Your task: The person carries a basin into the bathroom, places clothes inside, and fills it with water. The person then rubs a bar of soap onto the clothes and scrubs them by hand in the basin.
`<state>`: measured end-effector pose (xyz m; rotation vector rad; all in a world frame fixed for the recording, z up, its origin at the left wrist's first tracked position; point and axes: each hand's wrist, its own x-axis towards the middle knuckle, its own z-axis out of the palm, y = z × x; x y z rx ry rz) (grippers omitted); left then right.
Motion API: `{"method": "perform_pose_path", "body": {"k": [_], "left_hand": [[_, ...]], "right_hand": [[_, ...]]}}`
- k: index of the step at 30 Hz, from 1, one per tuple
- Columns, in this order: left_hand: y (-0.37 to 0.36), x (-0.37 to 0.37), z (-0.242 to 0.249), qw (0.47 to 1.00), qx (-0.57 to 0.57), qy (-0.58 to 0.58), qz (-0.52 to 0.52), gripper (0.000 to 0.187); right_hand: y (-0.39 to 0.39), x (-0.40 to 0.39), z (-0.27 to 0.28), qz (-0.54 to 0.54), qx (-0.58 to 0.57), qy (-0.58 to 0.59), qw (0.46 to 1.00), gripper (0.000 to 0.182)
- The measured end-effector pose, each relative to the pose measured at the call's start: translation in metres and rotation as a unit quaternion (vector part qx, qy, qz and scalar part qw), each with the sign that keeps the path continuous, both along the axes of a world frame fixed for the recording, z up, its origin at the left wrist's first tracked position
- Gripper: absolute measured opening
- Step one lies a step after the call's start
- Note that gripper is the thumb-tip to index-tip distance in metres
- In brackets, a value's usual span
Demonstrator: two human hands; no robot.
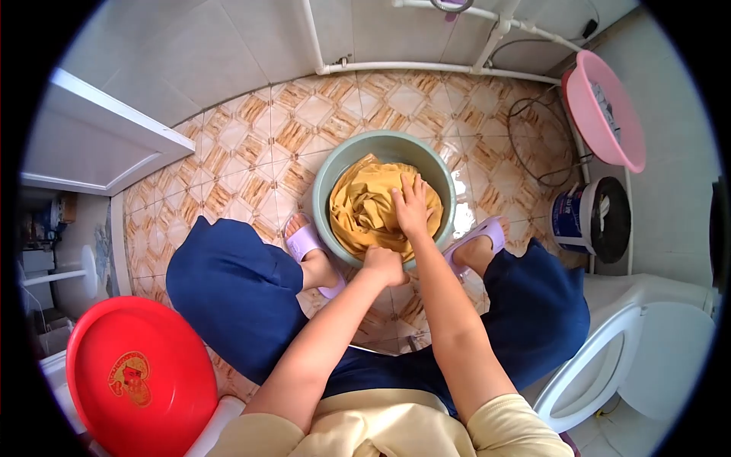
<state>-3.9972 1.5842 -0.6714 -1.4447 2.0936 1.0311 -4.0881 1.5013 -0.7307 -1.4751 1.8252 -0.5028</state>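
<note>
A round grey-green basin (pixel 320 179) stands on the tiled floor between my feet. Bunched mustard-yellow cloth (pixel 365 199) fills much of it. At the basin's near edge my left hand (pixel 386 265) is closed on the lower part of the cloth, its fingers curled and partly hidden. My right hand (pixel 411 206) lies palm down on the right side of the cloth, with its fingers spread. Whether there is water under the cloth cannot be made out.
A red basin (pixel 164 365) leans at the lower left, near a white door (pixel 106 137). On the right are a pink basin (pixel 601 76), a bucket (pixel 572 217) and a toilet (pixel 632 324). White pipes (pixel 396 66) and a hose (pixel 525 164) run along the wall.
</note>
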Motion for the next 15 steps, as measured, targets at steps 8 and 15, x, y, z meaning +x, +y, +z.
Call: {"method": "perform_pose_path", "body": {"k": [8, 15], "left_hand": [[-0.055, 0.040, -0.037, 0.857, -0.429, 0.048, 0.283, 0.043], [-0.078, 0.040, -0.108, 0.937, -0.229, -0.060, 0.258, 0.055]], "right_hand": [[0.013, 0.021, -0.027, 0.104, 0.041, 0.236, 0.965, 0.061], [0.000, 0.024, -0.057, 0.178, 0.047, 0.318, 0.930, 0.057]]}}
